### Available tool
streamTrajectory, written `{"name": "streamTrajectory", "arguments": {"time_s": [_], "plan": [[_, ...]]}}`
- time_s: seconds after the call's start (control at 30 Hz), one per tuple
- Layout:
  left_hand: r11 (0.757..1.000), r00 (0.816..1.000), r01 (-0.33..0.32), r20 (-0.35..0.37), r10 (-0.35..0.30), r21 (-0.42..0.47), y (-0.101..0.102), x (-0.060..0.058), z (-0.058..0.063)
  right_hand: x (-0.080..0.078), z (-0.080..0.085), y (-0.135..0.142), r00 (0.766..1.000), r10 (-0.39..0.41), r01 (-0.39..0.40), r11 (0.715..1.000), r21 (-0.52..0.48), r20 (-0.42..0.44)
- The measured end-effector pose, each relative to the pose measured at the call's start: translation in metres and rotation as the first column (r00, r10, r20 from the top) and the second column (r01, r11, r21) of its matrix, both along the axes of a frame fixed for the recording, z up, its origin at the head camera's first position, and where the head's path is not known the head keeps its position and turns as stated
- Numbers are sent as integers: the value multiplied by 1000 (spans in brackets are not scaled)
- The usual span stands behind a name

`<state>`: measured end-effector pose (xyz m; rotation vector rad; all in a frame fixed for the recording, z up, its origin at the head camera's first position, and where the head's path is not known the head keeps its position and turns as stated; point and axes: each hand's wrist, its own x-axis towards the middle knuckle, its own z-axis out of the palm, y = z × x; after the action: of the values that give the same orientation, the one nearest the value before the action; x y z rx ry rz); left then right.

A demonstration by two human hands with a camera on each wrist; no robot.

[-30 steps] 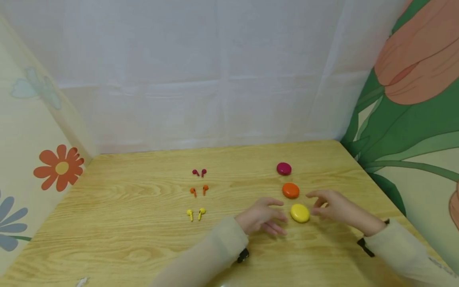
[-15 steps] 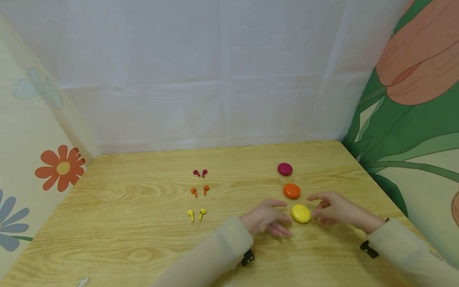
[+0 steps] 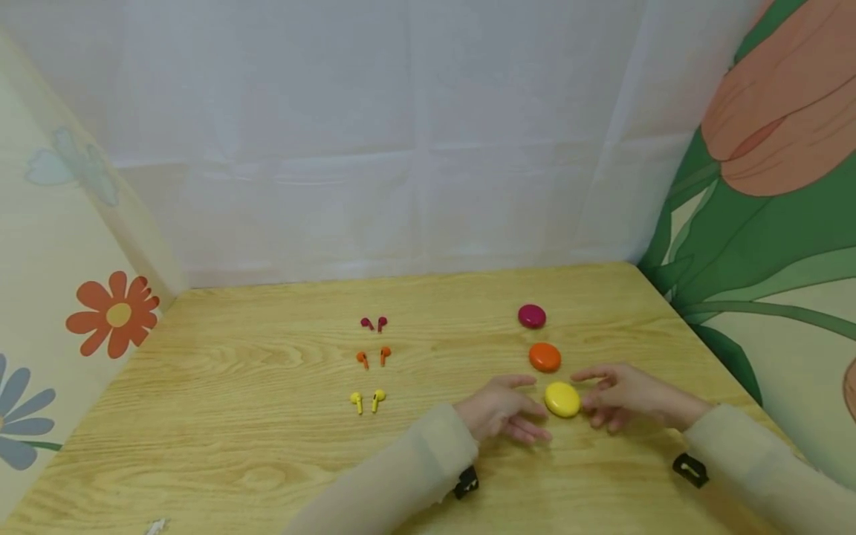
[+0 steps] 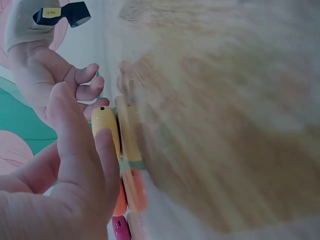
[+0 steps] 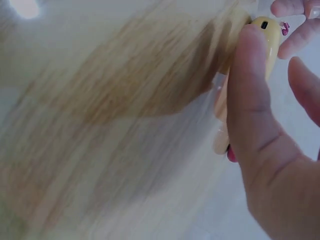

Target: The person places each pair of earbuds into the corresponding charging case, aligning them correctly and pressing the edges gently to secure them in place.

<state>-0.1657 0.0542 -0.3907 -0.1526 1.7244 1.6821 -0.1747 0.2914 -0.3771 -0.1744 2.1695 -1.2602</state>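
A round, glossy yellow earbud case (image 3: 562, 400) lies on the wooden table between my two hands. My left hand (image 3: 504, 410) is at its left side, fingers spread and relaxed. On the right side, my right hand (image 3: 625, 397) has its thumb and fingertips right at the case's edge, fingers loosely bent. Both wrist views show a small dark port on the yellow case (image 4: 104, 120). Behind it lie an orange earbud case (image 3: 545, 357) and a magenta earbud case (image 3: 532, 316). The right wrist view has my right thumb (image 5: 255, 85) overlapping the yellow case.
To the left lie pairs of yellow earbuds (image 3: 357, 402), orange earbuds (image 3: 385, 354) and magenta earbuds (image 3: 382, 324), one row behind another. A white sheet (image 3: 401, 163) hangs along the table's back edge. A small whitish scrap (image 3: 157, 526) lies at the front left.
My left hand has shifted slightly right, closer to the yellow case. The right hand's lower fingers have come down a little beside it. The cases and earbuds stay in place.
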Motion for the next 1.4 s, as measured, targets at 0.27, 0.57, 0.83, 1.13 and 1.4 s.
{"name": "streamTrajectory", "arguments": {"time_s": [0.27, 0.57, 0.83, 1.13, 1.4], "plan": [[1000, 1000, 17, 21, -17, 0, 5, -4, -3, -3, -2, -2, 999, -3, 5, 999, -35, 50], [999, 999, 43, 30, -43, 8, 11, -6, -2, -5, -5, -4, 997, 13, -10, 999, -40, 74], [998, 997, 66, 46, -66, -4, 14, -8, -1, -6, -8, -5, 996, 10, -7, 999, -32, 91], [995, 994, 87, 63, -84, -41, 16, -7, -2, -5, -4, -10, 991, 47, -37, 997, -73, 127], [989, 990, 139, 9, -139, -42, 8, -7, 1, -2, 0, -15, 994, 72, -60, 988, -145, 78]]}}
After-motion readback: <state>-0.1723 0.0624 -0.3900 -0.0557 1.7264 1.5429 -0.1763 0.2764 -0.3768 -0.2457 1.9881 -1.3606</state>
